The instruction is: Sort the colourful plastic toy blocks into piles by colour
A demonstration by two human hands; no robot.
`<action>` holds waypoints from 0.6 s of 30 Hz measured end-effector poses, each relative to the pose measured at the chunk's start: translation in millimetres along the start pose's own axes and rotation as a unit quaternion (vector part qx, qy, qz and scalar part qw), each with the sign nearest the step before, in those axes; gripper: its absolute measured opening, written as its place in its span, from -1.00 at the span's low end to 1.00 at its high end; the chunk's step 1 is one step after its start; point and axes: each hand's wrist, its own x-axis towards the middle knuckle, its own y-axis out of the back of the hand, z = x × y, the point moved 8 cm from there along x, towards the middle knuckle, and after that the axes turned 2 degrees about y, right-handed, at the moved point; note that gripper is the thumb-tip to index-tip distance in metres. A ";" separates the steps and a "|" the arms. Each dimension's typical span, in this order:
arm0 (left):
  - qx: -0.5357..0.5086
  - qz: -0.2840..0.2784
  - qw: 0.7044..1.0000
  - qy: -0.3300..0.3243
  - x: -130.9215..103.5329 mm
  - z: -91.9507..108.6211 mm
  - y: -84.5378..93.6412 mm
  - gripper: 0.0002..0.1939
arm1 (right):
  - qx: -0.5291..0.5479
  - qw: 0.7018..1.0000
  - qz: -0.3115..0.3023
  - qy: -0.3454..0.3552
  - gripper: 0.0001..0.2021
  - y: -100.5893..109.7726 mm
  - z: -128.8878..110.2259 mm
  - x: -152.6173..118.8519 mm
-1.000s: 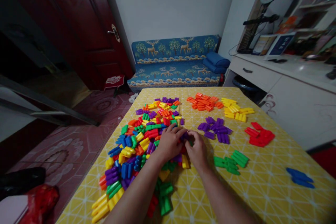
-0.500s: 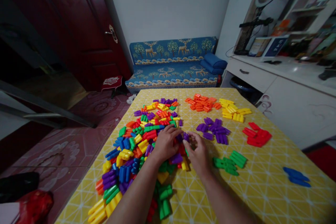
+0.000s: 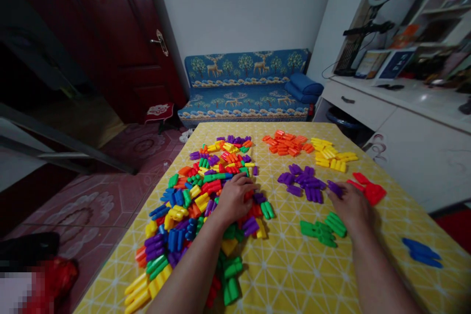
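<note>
My right hand (image 3: 351,208) pinches a purple plastic block (image 3: 334,188) between thumb and fingers. It hovers at the right edge of a group of purple blocks (image 3: 303,181), close to a red group (image 3: 373,192). My left hand (image 3: 235,198) rests over the right side of a large mixed pile of coloured blocks (image 3: 180,211). Its fingers are slightly bent and apart, with red pieces showing beneath them; part of the pile is hidden under it. A green block (image 3: 267,210) lies just right of that hand.
On the yellow patterned tablecloth (image 3: 279,274) lie separate groups of orange blocks (image 3: 287,143), yellow blocks (image 3: 331,154), green blocks (image 3: 324,229) and blue blocks (image 3: 422,252). Beyond the table stands a blue sofa (image 3: 250,93); a white cabinet (image 3: 415,142) stands at the right.
My right hand has moved right, carrying the purple block from beside the mixed pile to the purple group. My left hand has stayed over the pile. The view has shifted slightly.
</note>
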 end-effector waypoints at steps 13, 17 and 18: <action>0.002 0.005 1.000 -0.005 0.2 2.3 2.4 -0.49 | 0.103 0.994 -0.011 0.029 -0.51 -15.1 -49.8 -7.9; 0.010 0.024 1.000 0.006 -0.8 1.2 4.6 -0.50 | 0.129 0.983 -0.075 0.106 -0.62 -25.5 -122.6 -31.4; 0.012 0.029 0.999 0.014 -1.3 -0.4 5.2 -0.51 | 0.129 0.977 -0.126 0.114 -0.63 -34.8 -138.6 -40.4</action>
